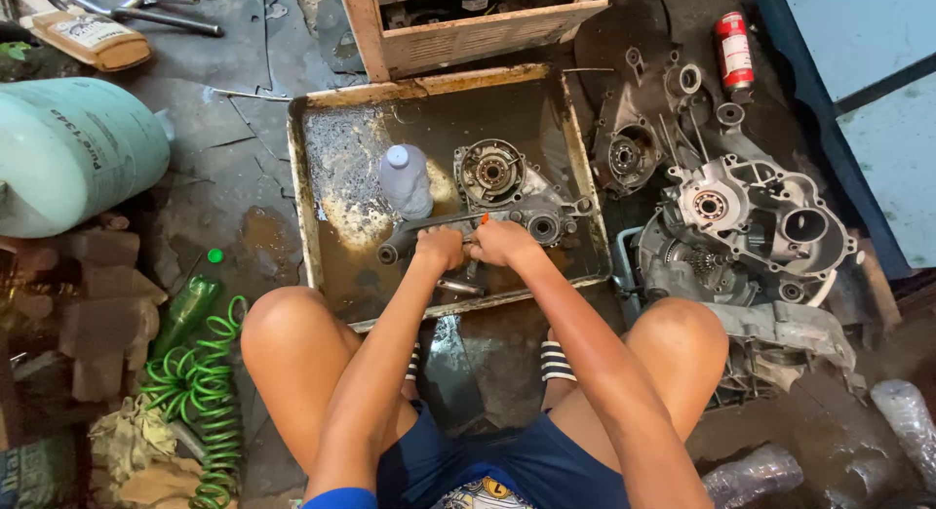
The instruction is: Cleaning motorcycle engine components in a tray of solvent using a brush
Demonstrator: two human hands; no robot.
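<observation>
Engine casing (487, 219), long axis running left to right, is gripped by the left hand (441, 246) and right hand (501, 241) inside a rusty metal tray (302, 187) of dirty liquid, beside an upright plastic bottle (405, 180).

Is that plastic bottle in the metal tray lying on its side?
No, the plastic bottle stands upright in the metal tray, its white cap pointing up, just left of the engine part.

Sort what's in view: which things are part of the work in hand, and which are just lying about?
In use: left hand, right hand, engine part, metal tray, plastic bottle.

Lying about: engine casing, gas cylinder, green coiled hose, red can, green bottle.
</observation>
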